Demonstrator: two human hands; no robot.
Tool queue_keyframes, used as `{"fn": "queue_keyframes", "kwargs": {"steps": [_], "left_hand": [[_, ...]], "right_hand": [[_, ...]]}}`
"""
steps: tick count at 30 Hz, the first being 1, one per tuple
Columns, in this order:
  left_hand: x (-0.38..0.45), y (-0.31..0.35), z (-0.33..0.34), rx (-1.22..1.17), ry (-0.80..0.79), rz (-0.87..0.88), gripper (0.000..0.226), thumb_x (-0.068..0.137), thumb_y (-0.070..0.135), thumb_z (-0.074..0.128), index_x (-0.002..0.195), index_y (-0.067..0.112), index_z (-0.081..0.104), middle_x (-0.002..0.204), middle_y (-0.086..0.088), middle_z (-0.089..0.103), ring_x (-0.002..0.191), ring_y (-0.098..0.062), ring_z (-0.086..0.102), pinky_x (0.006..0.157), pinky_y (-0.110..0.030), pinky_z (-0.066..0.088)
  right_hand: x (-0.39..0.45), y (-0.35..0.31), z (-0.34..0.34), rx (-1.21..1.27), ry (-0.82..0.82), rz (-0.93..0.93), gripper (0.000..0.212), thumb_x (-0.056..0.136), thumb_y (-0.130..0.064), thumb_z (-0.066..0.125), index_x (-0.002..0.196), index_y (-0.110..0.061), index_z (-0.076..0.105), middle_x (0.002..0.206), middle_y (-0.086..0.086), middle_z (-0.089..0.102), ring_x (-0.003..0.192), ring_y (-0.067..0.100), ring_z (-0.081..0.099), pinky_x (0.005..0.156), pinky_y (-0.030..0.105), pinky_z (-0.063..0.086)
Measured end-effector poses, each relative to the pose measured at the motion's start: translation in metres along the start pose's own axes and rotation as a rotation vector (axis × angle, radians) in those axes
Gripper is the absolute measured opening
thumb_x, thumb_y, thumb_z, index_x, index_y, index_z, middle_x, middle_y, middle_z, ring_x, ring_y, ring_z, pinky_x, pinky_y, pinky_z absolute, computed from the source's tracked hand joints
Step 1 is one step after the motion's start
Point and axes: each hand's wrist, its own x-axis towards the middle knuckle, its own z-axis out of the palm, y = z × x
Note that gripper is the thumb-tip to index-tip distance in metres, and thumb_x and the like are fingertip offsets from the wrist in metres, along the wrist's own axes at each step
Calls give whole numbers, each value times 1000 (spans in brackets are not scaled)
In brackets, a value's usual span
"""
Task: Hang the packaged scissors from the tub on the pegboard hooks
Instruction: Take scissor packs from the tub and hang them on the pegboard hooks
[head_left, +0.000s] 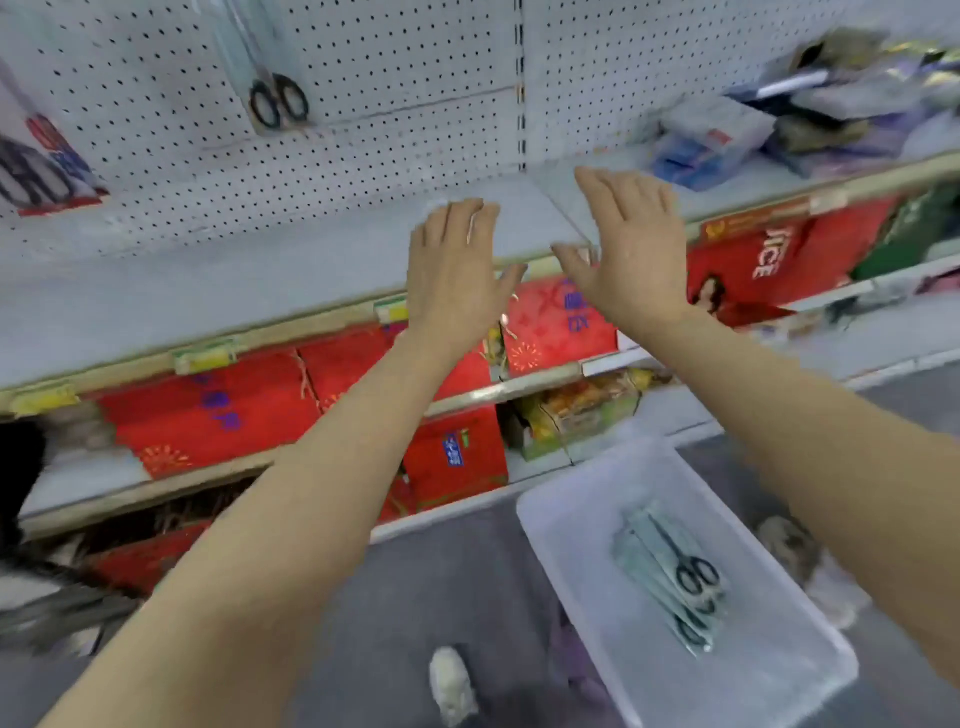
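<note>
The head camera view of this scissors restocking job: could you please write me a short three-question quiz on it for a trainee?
1. True or false: both the left hand and the right hand are open and hold nothing.
2. Where do the packaged scissors not yet hung lie?
A. on the grey shelf
B. in the clear tub on the floor
C. in the right hand
3. Fill in: a pack of black-handled scissors already hangs on the ____ at upper left.

Key: 1 true; 2 B; 3 pegboard.
</note>
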Motion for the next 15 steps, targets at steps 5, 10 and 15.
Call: {"fn": "queue_keyframes", "kwargs": {"steps": [5, 10, 15], "left_hand": [[-65, 73, 83, -95, -236, 11, 62, 80, 51, 57, 128, 13, 56, 132, -5, 56, 120, -30, 49, 97, -42, 38], [-137, 125, 159, -196, -467, 43, 56, 81, 47, 62, 124, 11, 57, 123, -8, 58, 112, -32, 52, 90, -41, 42], [-215, 152, 220, -223, -735, 48, 53, 80, 42, 72, 120, 9, 61, 121, -9, 62, 110, -31, 56, 91, -41, 46]], "right_hand": [[-110, 52, 11, -71, -143, 121, 59, 79, -34, 67, 128, -2, 58, 116, 13, 64, 104, 33, 59, 86, 43, 41], [-232, 87, 33, -138, -358, 287, 59, 79, -30, 73, 127, -1, 58, 113, 15, 65, 102, 35, 61, 85, 46, 43], [-354, 97, 66, -162, -525, 425, 53, 76, -28, 71, 119, 1, 63, 106, 14, 67, 93, 36, 62, 78, 43, 44]]}}
